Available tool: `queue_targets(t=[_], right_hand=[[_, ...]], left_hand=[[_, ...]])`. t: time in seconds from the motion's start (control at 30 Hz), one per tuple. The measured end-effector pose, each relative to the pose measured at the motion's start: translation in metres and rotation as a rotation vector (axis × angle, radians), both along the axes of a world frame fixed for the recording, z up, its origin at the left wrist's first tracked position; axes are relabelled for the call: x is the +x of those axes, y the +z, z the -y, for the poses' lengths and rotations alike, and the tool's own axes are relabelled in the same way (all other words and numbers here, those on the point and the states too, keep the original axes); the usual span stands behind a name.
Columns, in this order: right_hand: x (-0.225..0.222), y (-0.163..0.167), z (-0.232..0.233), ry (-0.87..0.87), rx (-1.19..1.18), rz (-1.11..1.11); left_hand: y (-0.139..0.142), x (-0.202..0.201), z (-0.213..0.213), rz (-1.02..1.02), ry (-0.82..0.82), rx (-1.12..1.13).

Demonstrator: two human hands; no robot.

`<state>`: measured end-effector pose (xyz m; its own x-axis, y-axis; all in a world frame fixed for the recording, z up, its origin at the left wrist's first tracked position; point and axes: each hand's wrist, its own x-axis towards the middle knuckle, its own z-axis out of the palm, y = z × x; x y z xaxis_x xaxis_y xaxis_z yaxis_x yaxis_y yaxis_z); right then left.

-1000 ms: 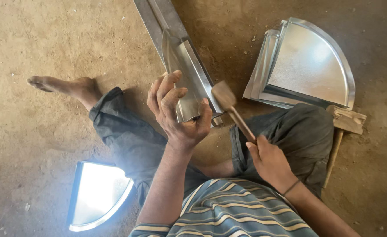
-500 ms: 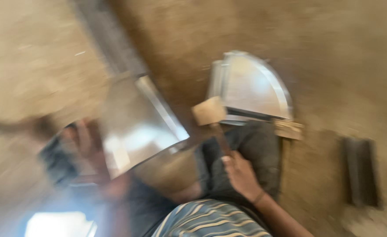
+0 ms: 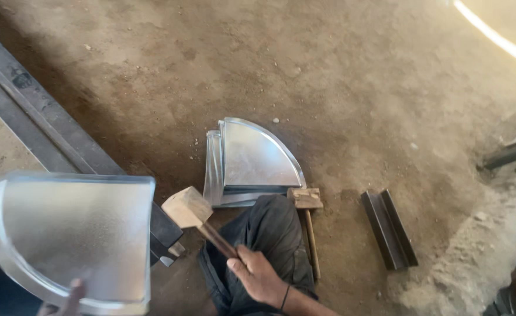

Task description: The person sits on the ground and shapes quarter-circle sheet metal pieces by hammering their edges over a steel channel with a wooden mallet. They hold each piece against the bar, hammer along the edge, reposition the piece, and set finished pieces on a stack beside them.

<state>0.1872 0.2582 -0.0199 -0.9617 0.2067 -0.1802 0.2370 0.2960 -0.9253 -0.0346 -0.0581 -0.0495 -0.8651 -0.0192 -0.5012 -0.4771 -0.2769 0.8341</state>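
The person sits on the bare brown dirt floor (image 3: 340,76), with one dark-trousered leg (image 3: 272,234) stretched forward. The right hand (image 3: 256,274) has its fingers (image 3: 243,257) wrapped tightly around the dark handle of a wooden mallet with a pale block head (image 3: 187,208); the head points up and to the left, raised off the floor and close to the end of a long grey steel beam (image 3: 41,126) that runs diagonally from the upper left edge down towards the person.

At the lower left, the left hand (image 3: 71,295) shows only as a few blurred fingertips at the bottom edge of a quarter-round sheet of shiny galvanised metal (image 3: 73,240). The sheet is held up in front of the beam, its straight edges at the top and right and its curved edge at the left and below. The fingers touch the sheet's lower edge, but whether they clamp it cannot be told.

Just beyond the knee lies a stack of similar quarter-round galvanised sheets (image 3: 252,158), flat on the floor. A second wooden mallet (image 3: 306,202) rests against the stack's near corner, its handle lying along the leg. To the right, well apart, a short dark steel angle bar (image 3: 388,228) lies on the floor.
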Motion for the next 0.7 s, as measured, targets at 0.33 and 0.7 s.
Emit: queue_targets(t=[0.33, 0.7], right_hand=[[-0.023, 0.02, 0.032, 0.17, 0.051, 0.094], [-0.031, 0.027, 0.022, 0.154, 0.08, 0.215]], left_hand=[[-0.003, 0.046, -0.042, -0.274, 0.046, -0.477], [0.045, 0.064, -0.074, -0.496, 0.006, -0.983]])
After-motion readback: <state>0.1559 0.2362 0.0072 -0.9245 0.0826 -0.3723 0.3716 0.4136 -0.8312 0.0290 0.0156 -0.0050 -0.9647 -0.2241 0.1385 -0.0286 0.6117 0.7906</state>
